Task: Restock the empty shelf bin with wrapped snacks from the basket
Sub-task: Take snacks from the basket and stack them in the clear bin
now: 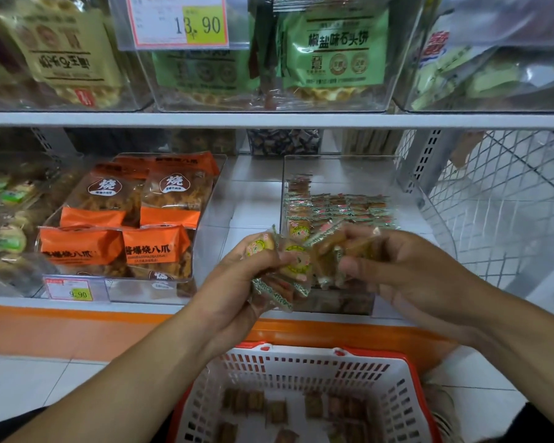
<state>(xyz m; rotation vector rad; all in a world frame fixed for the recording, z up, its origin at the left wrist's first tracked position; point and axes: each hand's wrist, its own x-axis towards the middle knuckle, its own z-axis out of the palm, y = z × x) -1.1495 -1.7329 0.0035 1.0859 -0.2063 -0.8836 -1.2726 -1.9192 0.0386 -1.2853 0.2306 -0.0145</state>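
The lower shelf [256, 199] is white with an orange front edge, and clear plastic bins stand directly on it. The left bin [205, 219] holds orange snack bags [160, 251] and bears a price tag [69, 288] on its front. Just right of a bare strip of shelf stands the clear shelf bin [410, 187] — small wrapped snacks [339, 207] lie in rows on its bottom. Below, the white tiled floor [45, 378] carries a white basket [301, 372] with a red rim — a few wrapped pieces lie in it.
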